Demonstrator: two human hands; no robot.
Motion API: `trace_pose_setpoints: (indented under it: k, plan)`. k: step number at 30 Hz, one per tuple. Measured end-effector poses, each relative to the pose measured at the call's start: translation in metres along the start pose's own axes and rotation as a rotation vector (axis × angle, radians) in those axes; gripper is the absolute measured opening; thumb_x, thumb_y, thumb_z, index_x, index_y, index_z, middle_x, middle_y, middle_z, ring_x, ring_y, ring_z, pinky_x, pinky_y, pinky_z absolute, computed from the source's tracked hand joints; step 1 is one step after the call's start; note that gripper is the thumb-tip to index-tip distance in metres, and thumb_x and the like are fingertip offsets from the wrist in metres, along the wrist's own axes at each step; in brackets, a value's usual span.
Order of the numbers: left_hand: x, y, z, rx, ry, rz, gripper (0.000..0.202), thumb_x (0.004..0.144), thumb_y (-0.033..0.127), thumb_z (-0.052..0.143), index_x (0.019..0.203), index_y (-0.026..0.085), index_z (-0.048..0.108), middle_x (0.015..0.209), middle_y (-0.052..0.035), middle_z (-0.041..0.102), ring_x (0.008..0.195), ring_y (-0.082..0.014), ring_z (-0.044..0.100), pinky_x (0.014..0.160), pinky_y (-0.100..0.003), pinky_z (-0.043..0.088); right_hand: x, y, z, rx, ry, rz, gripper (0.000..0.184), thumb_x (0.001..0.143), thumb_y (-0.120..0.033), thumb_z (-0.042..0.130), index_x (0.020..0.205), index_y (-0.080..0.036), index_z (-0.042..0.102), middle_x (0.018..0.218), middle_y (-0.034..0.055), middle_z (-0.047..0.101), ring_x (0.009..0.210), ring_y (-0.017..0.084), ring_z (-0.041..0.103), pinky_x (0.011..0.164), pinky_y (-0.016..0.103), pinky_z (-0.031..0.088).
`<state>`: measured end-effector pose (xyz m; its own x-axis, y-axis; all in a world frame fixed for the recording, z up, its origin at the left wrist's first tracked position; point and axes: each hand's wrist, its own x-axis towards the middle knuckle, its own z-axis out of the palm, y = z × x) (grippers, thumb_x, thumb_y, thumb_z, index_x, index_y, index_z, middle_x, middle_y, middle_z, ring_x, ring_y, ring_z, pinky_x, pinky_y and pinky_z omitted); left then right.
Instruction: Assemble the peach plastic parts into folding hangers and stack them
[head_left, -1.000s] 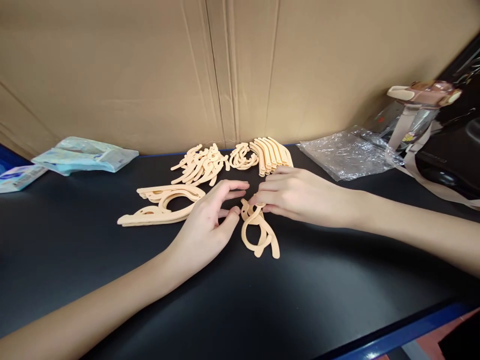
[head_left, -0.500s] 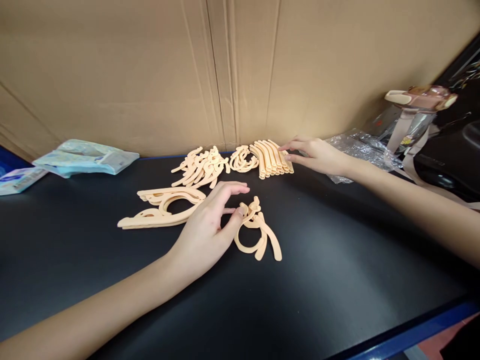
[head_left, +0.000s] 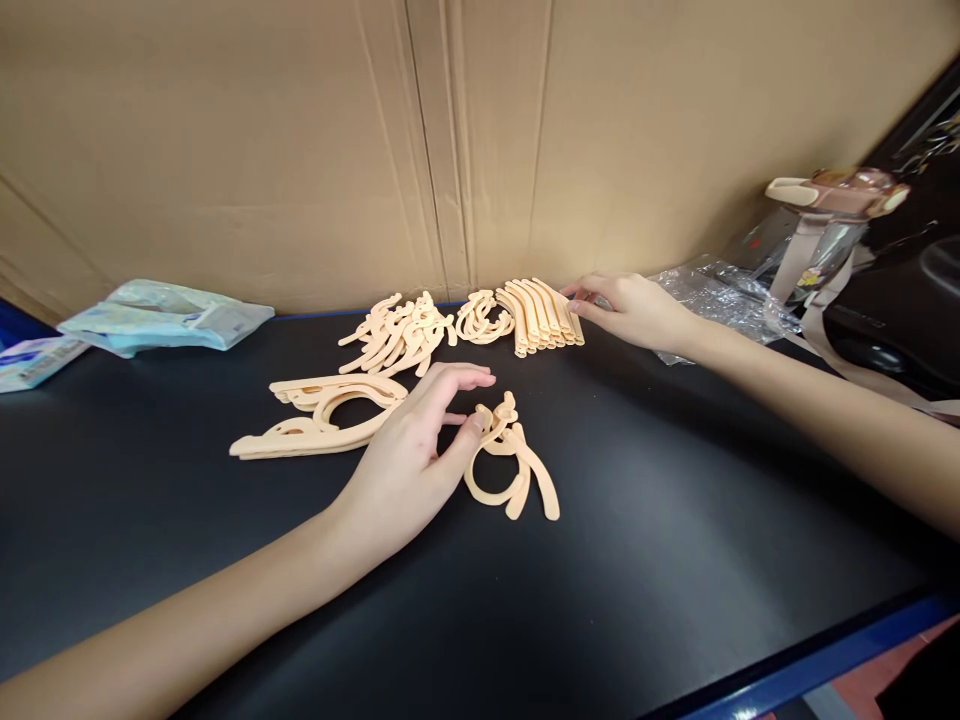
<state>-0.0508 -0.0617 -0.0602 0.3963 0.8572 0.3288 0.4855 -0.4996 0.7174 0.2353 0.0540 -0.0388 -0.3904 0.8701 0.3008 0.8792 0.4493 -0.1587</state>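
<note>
My left hand [head_left: 412, 455] rests on the black table, fingers loosely apart, its thumb touching a small assembled group of peach plastic hook pieces [head_left: 511, 462]. My right hand [head_left: 634, 308] reaches to the back and its fingertips touch the right end of a neat row of curved peach strips [head_left: 541, 315]. Whether the fingers grip a strip is unclear. A flat stack of larger peach hanger-shaped parts [head_left: 322, 418] lies just left of my left hand. A loose heap of small peach hooks [head_left: 397, 335] and a few rings [head_left: 484, 318] sit behind.
A cardboard wall [head_left: 465, 140] closes the back of the black table [head_left: 637, 560]. Crumpled clear plastic [head_left: 720, 295] and a lidded bottle with a strap [head_left: 825, 230] are at the right. Blue-white packets [head_left: 165, 312] lie at the far left. The table's blue front edge [head_left: 840, 655] runs at lower right.
My right hand left the small hook group by my left hand and reached back to the row of curved strips. My left hand stayed nearly still.
</note>
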Motion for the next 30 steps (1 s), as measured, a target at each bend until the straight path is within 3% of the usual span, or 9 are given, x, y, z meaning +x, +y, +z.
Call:
trace_pose_setpoints:
  k: [11, 15, 19, 30]
  plan:
    - [-0.001, -0.002, 0.001, -0.007, -0.005, -0.023, 0.025, 0.096, 0.034, 0.046, 0.117, 0.024, 0.054, 0.127, -0.0015, 0.056, 0.115, -0.0140, 0.058, 0.092, -0.026, 0.056, 0.047, -0.020, -0.005, -0.134, -0.187, 0.316, 0.050, 0.084, -0.054, 0.055, 0.115, -0.014, 0.058, 0.091, 0.0107, 0.069, 0.084, 0.027, 0.064, 0.064, 0.032, 0.039]
    - [-0.001, 0.000, 0.001, -0.021, -0.003, -0.018, 0.023, 0.096, 0.031, 0.046, 0.116, 0.023, 0.054, 0.126, -0.0012, 0.056, 0.109, -0.0130, 0.059, 0.091, -0.026, 0.055, 0.056, -0.019, -0.004, -0.105, -0.253, 0.340, 0.044, 0.083, -0.049, 0.059, 0.108, -0.014, 0.060, 0.084, 0.0093, 0.067, 0.080, 0.025, 0.062, 0.061, 0.030, 0.038]
    - [-0.002, -0.001, 0.000, -0.018, -0.012, -0.024, 0.023, 0.096, 0.031, 0.047, 0.116, 0.025, 0.053, 0.126, 0.0007, 0.056, 0.103, -0.0120, 0.061, 0.091, -0.027, 0.055, 0.060, -0.016, -0.002, -0.088, -0.253, 0.342, 0.031, 0.082, -0.040, 0.060, 0.100, -0.015, 0.062, 0.085, 0.0083, 0.067, 0.080, 0.023, 0.062, 0.059, 0.029, 0.039]
    - [-0.002, -0.002, 0.000, -0.010, -0.027, -0.029, 0.023, 0.096, 0.033, 0.047, 0.116, 0.026, 0.053, 0.127, 0.0014, 0.056, 0.104, -0.0128, 0.061, 0.092, -0.030, 0.053, 0.065, -0.022, -0.002, -0.071, -0.265, 0.372, 0.020, 0.076, -0.034, 0.065, 0.086, -0.016, 0.063, 0.075, 0.0069, 0.065, 0.072, 0.022, 0.061, 0.056, 0.029, 0.038]
